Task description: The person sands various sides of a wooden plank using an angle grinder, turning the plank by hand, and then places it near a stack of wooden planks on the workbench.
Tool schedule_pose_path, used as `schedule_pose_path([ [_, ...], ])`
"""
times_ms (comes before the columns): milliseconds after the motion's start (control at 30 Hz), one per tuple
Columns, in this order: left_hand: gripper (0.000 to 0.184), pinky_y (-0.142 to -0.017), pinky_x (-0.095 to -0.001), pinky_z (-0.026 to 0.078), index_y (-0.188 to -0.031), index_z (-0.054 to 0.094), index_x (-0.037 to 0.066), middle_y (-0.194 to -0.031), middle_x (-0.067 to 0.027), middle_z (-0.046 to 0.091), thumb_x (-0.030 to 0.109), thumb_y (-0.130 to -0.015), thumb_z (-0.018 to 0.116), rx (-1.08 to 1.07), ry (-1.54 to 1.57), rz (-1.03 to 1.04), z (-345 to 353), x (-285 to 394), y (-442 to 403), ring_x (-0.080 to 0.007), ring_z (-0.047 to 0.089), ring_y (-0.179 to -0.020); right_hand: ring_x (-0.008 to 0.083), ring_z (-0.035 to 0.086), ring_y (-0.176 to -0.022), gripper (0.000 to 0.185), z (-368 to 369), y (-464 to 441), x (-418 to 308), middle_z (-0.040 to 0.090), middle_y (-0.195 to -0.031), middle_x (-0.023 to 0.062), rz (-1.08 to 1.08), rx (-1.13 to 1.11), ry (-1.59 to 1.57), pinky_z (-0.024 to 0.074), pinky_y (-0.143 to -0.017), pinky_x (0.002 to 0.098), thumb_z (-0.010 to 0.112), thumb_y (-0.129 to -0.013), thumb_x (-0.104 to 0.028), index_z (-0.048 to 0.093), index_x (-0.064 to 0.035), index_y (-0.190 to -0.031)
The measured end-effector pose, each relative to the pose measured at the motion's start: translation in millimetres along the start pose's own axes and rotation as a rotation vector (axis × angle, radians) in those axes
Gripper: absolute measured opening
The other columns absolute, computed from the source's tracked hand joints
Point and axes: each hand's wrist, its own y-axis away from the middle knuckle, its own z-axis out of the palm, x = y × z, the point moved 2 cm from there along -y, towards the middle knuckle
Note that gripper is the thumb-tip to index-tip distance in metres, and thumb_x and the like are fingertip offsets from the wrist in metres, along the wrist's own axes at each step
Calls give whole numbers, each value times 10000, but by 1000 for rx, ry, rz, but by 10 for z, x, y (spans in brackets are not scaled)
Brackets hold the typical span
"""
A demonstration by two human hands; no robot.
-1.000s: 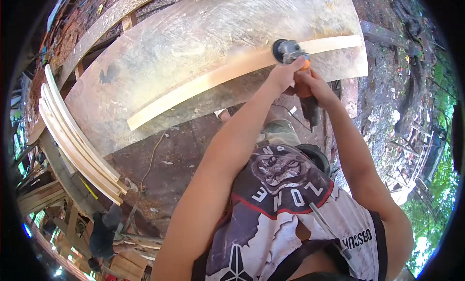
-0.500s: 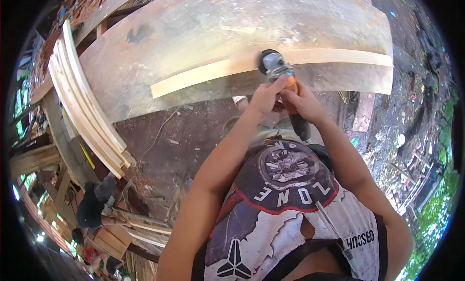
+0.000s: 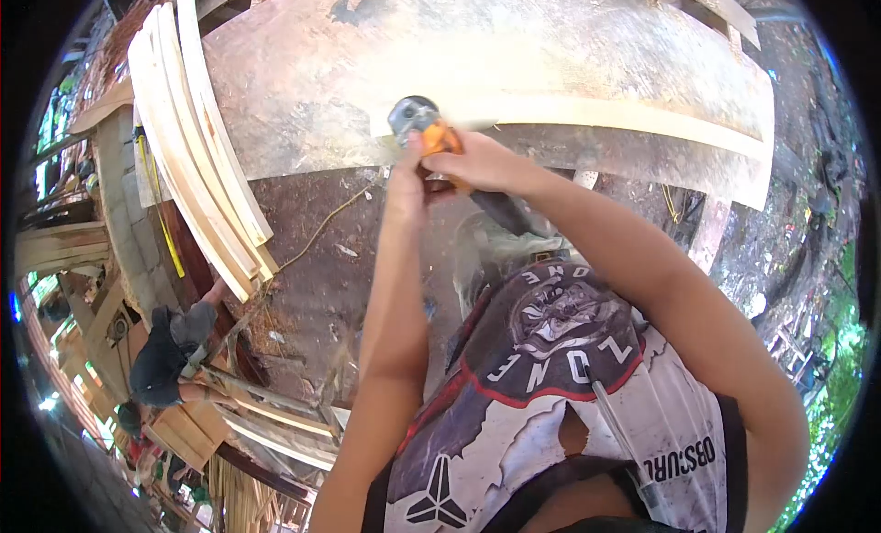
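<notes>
Both my hands are closed on an orange and black angle grinder (image 3: 439, 136). My left hand (image 3: 409, 177) grips it near its metal head, and my right hand (image 3: 482, 163) wraps round the orange body from the right. The grinder's head is over the left end of a pale curved wooden strip (image 3: 642, 117), which lies along the near side of a large worn board (image 3: 303, 92). Whether the disc touches the wood cannot be made out, as the strip's left end is washed out by glare.
Several curved wooden strips (image 3: 197, 138) are stacked across the board's left end. A yellow tape-like strip (image 3: 168, 216) hangs beside them. Another person (image 3: 161, 359) bends over lumber at the lower left. A cord (image 3: 321, 228) lies on the dirt ground below the board.
My hands and the grinder have moved left along the curved strip, from its middle to its left end. The view has shifted, so the stacked strips and the other person appear higher.
</notes>
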Motion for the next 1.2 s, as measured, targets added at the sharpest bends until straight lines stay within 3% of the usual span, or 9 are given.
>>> schedule_pose_path([
  [133,663,-654,-351,557,-1289,603,133,-1125,-68,700,698,-995,416,62,115,26,-309,144,37,-200,699,-877,285,706,-919,563,247,-212,-278,713,-1012,175,69,4,257,563,-799,398,705,-890,-388,569,38,-1232],
  [233,657,-785,-365,581,-1370,561,125,-1191,-84,683,655,-1029,375,-7,119,93,-81,182,63,-206,693,-1002,456,677,-1016,595,237,-25,-413,674,-1085,327,-12,275,523,543,-869,497,670,-865,-396,549,89,-1187],
  [400,650,-739,-380,606,-1344,583,70,-1146,-103,692,619,-1030,433,-197,169,66,776,-168,-75,-213,706,-946,459,673,-1019,606,-409,623,-65,673,-1070,320,65,424,489,535,-876,499,694,-858,-382,525,91,-1198],
  [567,624,-630,-352,626,-1138,686,-26,-1022,-142,700,570,-978,596,-407,11,-93,1768,-586,-302,-242,719,-771,444,672,-1051,584,-1062,1469,213,681,-1090,287,245,671,468,540,-899,483,717,-857,-377,524,55,-1200],
  [900,680,-663,-356,599,-1126,691,-67,-930,-121,710,586,-945,638,-533,-262,-154,3210,-924,-405,-227,716,-785,435,668,-1071,593,-2218,2283,1199,681,-1109,274,183,910,291,533,-898,465,741,-836,-351,531,68,-1200],
  [1000,556,-758,-389,574,-1120,701,-40,-1058,-146,729,481,-928,671,-668,-940,385,3426,-793,-590,-270,722,-839,381,686,-1044,577,-2660,2592,1394,696,-1080,238,124,992,341,539,-885,442,747,-836,-321,556,56,-1229],
  [1033,483,-796,-397,567,-1092,716,-28,-1129,-158,729,424,-931,669,-617,-1130,662,3462,-695,-553,-291,725,-885,334,693,-1007,555,-2767,2756,1351,702,-1045,205,117,996,274,545,-868,423,748,-838,-306,575,47,-1229],
  [1133,416,-967,-445,510,-1036,736,-29,-1310,-232,646,362,-969,611,-393,-1075,756,3561,-566,-534,-364,652,-1144,209,691,-895,442,-3152,3150,1343,710,-933,118,86,935,61,555,-804,355,741,-854,-273,639,-13,-1197],
  [1200,416,-1154,-515,339,-1064,732,-41,-1481,-269,493,330,-987,560,-115,-1326,1087,3573,-706,-836,-430,424,-1405,181,689,-858,350,-3475,3336,1473,718,-902,95,195,894,70,548,-770,322,733,-869,-251,674,-50,-1149],
])
